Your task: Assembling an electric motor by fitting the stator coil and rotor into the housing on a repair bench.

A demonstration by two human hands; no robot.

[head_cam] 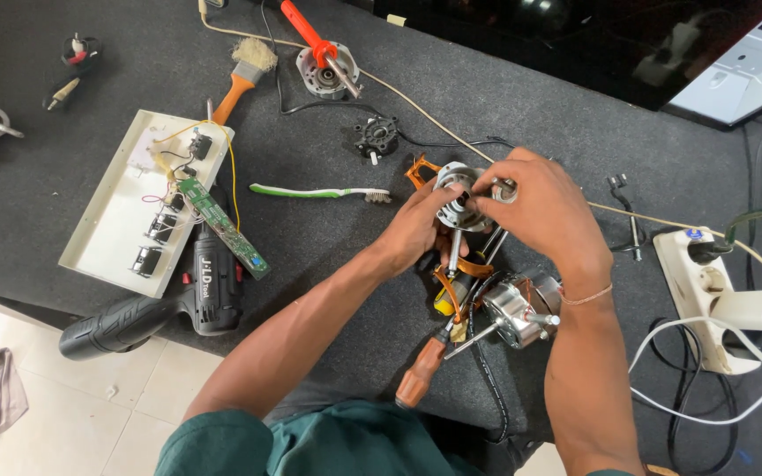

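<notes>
The dark surface (63, 194) is carrying a dismantled job: a white panel (116, 220) with its circuit board (222, 227) lying exposed, a cordless drill (169, 304) and another motor part (522, 308) already lying apart. Above it, the left hand (416, 231) is gripping the small motor housing (458, 198) from below, while the right hand (544, 211) is pinching a little fitting on its top edge; by my judgement, disassembly is partway through.

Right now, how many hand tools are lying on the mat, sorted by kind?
Screwdrivers: 2, orange-handled and brown-handled
Brushes: 2, paintbrush and green toothbrush
Cordless drill: 1
Total: 5
</notes>
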